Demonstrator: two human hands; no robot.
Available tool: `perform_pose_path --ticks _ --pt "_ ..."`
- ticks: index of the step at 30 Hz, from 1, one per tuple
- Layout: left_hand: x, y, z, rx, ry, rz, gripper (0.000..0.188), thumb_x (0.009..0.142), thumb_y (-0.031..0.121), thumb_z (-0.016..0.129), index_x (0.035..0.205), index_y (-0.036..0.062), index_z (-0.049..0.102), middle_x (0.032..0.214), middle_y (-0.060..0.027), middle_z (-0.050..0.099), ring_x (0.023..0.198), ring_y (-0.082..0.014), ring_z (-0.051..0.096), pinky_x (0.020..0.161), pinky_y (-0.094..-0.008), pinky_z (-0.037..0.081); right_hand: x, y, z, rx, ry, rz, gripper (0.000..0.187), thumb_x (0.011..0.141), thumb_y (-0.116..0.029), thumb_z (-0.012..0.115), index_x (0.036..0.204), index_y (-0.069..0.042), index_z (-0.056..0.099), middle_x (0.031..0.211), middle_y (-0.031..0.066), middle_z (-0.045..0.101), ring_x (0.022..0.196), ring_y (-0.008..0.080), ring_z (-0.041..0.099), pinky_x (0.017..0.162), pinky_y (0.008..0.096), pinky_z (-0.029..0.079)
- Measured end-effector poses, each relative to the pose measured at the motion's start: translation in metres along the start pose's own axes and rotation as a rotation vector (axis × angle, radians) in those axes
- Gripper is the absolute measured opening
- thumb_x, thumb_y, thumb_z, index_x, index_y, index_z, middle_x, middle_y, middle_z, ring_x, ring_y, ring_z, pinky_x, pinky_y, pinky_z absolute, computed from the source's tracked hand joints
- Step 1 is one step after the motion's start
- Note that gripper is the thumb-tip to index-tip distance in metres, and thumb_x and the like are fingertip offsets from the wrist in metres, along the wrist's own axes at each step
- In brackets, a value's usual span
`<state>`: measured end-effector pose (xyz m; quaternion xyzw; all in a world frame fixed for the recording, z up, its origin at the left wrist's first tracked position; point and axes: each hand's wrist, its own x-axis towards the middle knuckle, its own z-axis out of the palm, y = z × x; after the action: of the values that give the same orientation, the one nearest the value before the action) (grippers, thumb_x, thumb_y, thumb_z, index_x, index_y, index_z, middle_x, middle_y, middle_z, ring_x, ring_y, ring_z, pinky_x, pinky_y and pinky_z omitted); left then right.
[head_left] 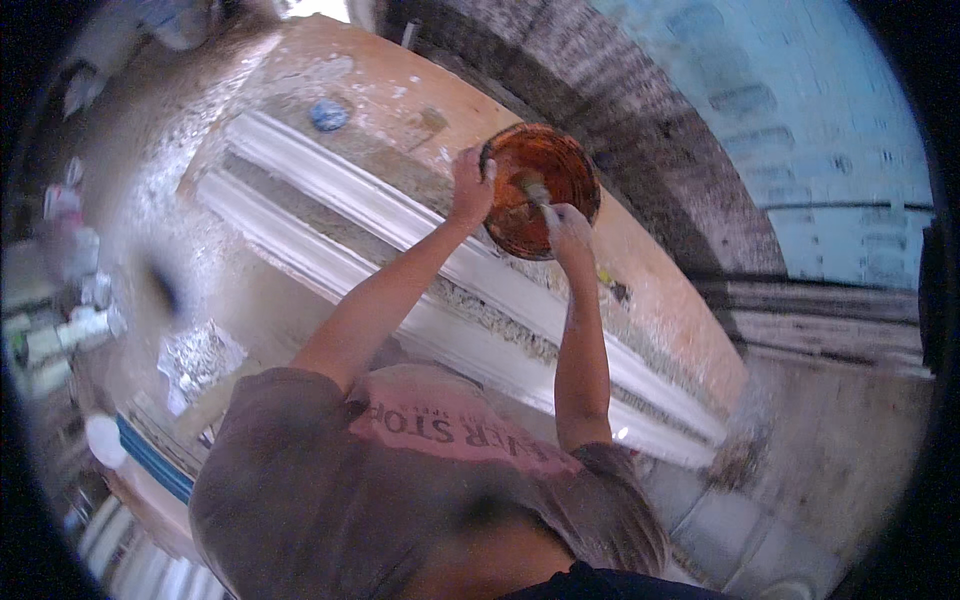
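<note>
A round orange-brown bowl (579,178) with dark streaks inside stands tilted toward me at the far side of the work table. My left hand (473,186) is closed on the bowl's left rim. In my right hand (570,238) is a paintbrush (535,188), its bristles down inside the bowl. What the bowl holds is too blurred to make out. Below my forearms lie two long white ridged moulding strips, the farther strip (330,178) and the nearer strip (290,235), side by side across the table.
The orange table top (680,315) is spattered with white. A blue round object (328,115) lies near the far left end of the strips. A small yellow and dark thing (613,285) sits right of my right hand. Beyond is a light-blue wall (830,120).
</note>
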<state>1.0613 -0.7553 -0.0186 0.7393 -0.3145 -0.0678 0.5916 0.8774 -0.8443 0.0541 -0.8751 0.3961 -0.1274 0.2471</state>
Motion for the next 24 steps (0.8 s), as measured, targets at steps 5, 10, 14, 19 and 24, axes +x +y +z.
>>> perform_pose_path --ticks 5,10,14,19,24 --pt "-0.008 0.012 -0.026 0.066 0.104 -0.071 0.063 0.096 0.032 0.064 0.145 -0.0001 0.038 0.137 -0.0263 0.043 0.126 -0.0433 0.042 0.111 -0.0514 0.033 -0.029 -0.088 -0.086 0.331 0.066 0.162 0.026 0.102 -0.019 0.054 0.115 0.003 0.055 0.100 0.0208 0.067 0.096 0.0372 0.066 0.088 0.0452 0.050" --pt "-0.093 0.013 -0.109 0.149 0.180 -0.041 0.064 0.095 0.030 0.065 0.148 0.0071 0.038 0.139 -0.0244 0.041 0.129 -0.0437 0.041 0.112 -0.0499 0.034 -0.003 -0.004 -0.034 0.011 0.130 -0.386 0.024 0.098 -0.012 0.059 0.115 0.004 0.054 0.110 0.0212 0.062 0.106 0.0348 0.061 0.090 0.0437 0.048" --pt "-0.222 0.021 -0.190 0.162 0.337 -0.216 0.052 0.098 0.026 0.064 0.143 0.0058 0.047 0.137 -0.0158 0.050 0.133 -0.0296 0.046 0.113 -0.0431 0.038 0.009 0.038 0.003 0.179 0.360 -0.548 0.021 0.098 -0.020 0.059 0.102 0.001 0.058 0.097 0.0189 0.059 0.089 0.0365 0.058 0.082 0.0464 0.048" --pt "-0.419 0.054 -0.254 -0.071 0.783 -0.500 0.042 0.099 0.020 0.064 0.137 0.0097 0.051 0.131 -0.0077 0.055 0.123 -0.0205 0.053 0.103 -0.0377 0.045 0.004 0.021 -0.014 0.211 0.494 -0.489 0.033 0.102 -0.029 0.054 0.108 0.003 0.057 0.106 0.0215 0.060 0.097 0.0397 0.058 0.088 0.0511 0.047" --pt "-0.589 0.092 -0.268 0.072 1.202 -0.597 0.036 0.098 0.018 0.065 0.131 0.0095 0.055 0.125 -0.0063 0.059 0.114 -0.0187 0.057 0.098 -0.0355 0.047 0.029 0.007 0.028 0.052 0.607 -0.697 0.036 0.102 -0.025 0.051 0.128 -0.001 0.060 0.111 0.0192 0.065 0.098 0.0368 0.064 0.085 0.0459 0.053"
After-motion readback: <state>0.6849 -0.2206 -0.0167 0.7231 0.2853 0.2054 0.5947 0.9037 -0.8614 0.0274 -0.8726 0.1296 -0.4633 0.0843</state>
